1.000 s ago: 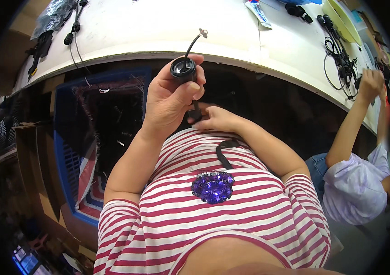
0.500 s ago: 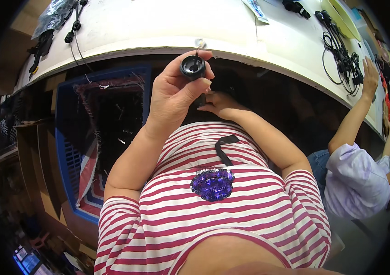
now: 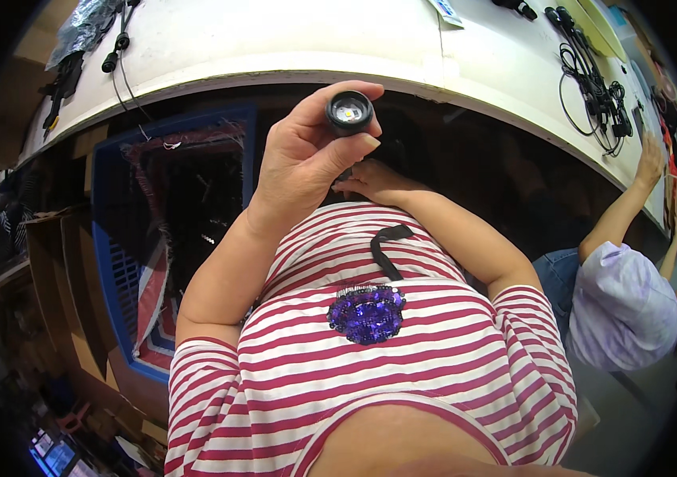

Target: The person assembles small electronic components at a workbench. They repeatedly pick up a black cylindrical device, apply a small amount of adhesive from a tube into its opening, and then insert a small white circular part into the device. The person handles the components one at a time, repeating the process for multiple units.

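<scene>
Head camera view, looking down past a red-and-white striped shirt (image 3: pixel 402 374): a black cylinder (image 3: pixel 349 118) is held up before the person's chest, on the near side of the counter (image 3: pixel 290 40). Its round end faces the camera, showing a pale disc with a small yellow square (image 3: pixel 347 113) at the centre. The long axis therefore points nearly straight at the viewer, and most of the length is lost to sight behind the fingers.

Of the two hands, the left hand (image 3: pixel 298 163) is the nearer: it is closed around the cylinder, thumb along the near side, fingers wrapped over the far side. The right hand (image 3: pixel 378 181) sits lower, below the cylinder's round end and slightly to its right, fingers curled inward. Around its fingertips it is dark, and the left thumb and palm partly screen that spot, so I cannot tell whether it grips the lower part, something else, or nothing.

Just beyond the hands runs the counter's front edge. To the left is a blue basket (image 3: pixel 101 215) with a striped cloth lining (image 3: pixel 154 306). Black cables lie on the counter at far right (image 3: pixel 589 103), near a yellow-green basin (image 3: pixel 599 30); more dark cords (image 3: pixel 121 40) lie at upper left beside a clear plastic bag (image 3: pixel 84 32). A co-worker (image 3: pixel 624 306) in pale lavender stands off to the right, well apart, one arm reaching to the counter. On the shirt are a purple sequin patch (image 3: pixel 366 316) and a black strip (image 3: pixel 384 256). Nothing visible blocks the space above the cylinder's upturned end.
</scene>
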The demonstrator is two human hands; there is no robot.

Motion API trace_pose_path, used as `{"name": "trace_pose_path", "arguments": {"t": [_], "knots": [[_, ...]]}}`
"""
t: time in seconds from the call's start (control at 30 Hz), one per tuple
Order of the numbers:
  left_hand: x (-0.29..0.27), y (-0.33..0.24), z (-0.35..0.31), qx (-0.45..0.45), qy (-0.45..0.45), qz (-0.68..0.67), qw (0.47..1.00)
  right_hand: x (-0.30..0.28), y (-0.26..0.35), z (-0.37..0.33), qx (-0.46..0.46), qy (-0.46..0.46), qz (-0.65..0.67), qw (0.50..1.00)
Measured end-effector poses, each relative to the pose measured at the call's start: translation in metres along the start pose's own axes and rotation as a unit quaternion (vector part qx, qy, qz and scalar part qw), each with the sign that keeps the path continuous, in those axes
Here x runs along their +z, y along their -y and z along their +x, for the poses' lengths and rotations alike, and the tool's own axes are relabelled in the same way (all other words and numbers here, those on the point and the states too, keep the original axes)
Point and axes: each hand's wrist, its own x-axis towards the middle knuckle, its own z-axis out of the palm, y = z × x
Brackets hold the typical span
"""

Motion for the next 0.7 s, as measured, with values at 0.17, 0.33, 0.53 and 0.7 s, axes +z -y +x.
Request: {"name": "trace_pose_path", "arguments": {"t": [0.17, 0.33, 0.53, 0.7], "knots": [[-0.004, -0.001, -0.002, -0.015, 0.03, 0.034, 0.999, -0.002, 0.01, -0.004, 0.031, 0.022, -0.054, 0.998], [-0.03, -0.009, 0.005, 0.0, 0.006, 0.065, 0.998, -0.058, 0.094, -0.035, 0.005, 0.068, -0.154, 0.986], [-0.055, -0.002, 0.003, 0.01, -0.055, 0.072, 0.996, -0.148, 0.175, 0.026, -0.174, -0.197, -0.18, 0.948], [-0.072, -0.013, 0.001, 0.054, -0.073, 0.032, 0.995, -0.182, 0.163, 0.135, -0.103, -0.313, -0.286, 0.9]]}}
